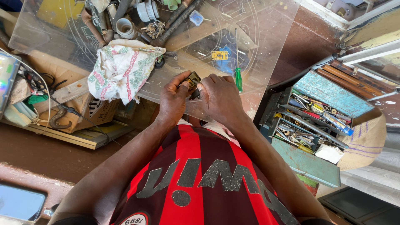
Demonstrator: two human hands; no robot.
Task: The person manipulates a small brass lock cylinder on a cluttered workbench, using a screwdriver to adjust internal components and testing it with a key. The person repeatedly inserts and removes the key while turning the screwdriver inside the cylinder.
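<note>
Both hands meet over the near edge of a clear, scratched plastic sheet (266, 25) that lies on the counter (308, 41), whose reddish-brown top looks worn and dusty. The left hand (173, 102) and right hand (218, 98) have their fingers clenched around a small lock (192, 79), a boxy metal piece of dull brass and dark steel, held between the thumbs just above the sheet; its lower part is hidden by the fingers. Just beside the right hand a screwdriver (237, 71) with a thin steel shaft and a glossy green handle lies on the sheet, pointing away from the person. Farther off sits a small flat brass plate (219, 55). To the left a crumpled cloth (123, 68), off-white with red and green print, lies heaped on the sheet. Behind it are grey pipe fittings (125, 27) and a bunch of keys (155, 29). On the right, well apart from the hands, stands an open toolbox (310, 164) of chipped teal metal, its tiered trays crowded with small tools.
</note>
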